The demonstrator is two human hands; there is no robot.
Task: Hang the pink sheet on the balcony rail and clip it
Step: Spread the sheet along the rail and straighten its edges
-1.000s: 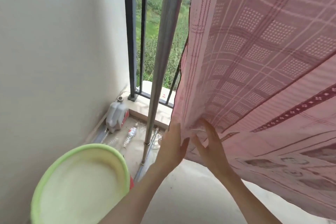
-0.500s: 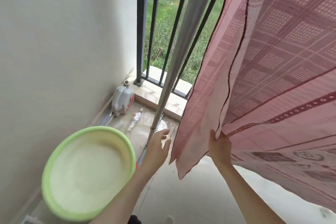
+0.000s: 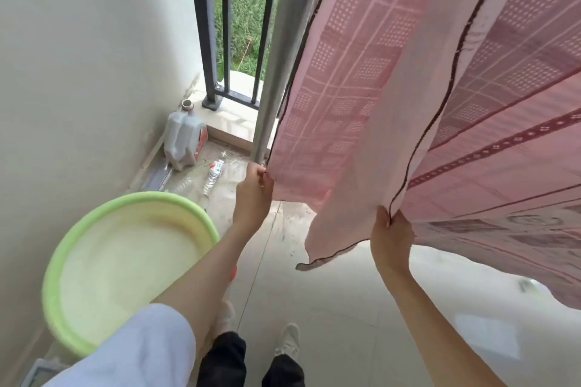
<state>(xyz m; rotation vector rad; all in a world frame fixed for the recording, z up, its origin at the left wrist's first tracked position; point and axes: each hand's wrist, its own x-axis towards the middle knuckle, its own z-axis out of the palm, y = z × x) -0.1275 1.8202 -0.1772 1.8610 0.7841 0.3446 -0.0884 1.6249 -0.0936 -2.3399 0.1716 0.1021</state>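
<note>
Nearest you, your two shoes (image 3: 287, 342) stand on the tiled floor (image 3: 345, 308), and a green basin (image 3: 94, 261) sits at your left against the wall, likely the thing the washing came out of. Beyond it, your left hand (image 3: 253, 195) pinches the hemmed left edge of the pink sheet (image 3: 361, 88) low down, just beside the foot of the grey metal pole (image 3: 283, 56), and your right hand (image 3: 391, 236) pinches a dark-stitched edge of another layer further right, fingers closed on the cloth. Holding two edges apart like this looks meant to spread the layers and pull the fabric flat so it dries evenly. The sheet itself hangs from somewhere above the top of the view, so you cannot tell from here whether it already rests squarely on the rail; no clip is visible. One loose corner droops between your hands, well off the floor. Farther back, a plastic jug (image 3: 184, 141) and an empty bottle (image 3: 215, 171) lie by the step, and the black balcony bars (image 3: 204, 25) stand behind with grass beyond.
</note>
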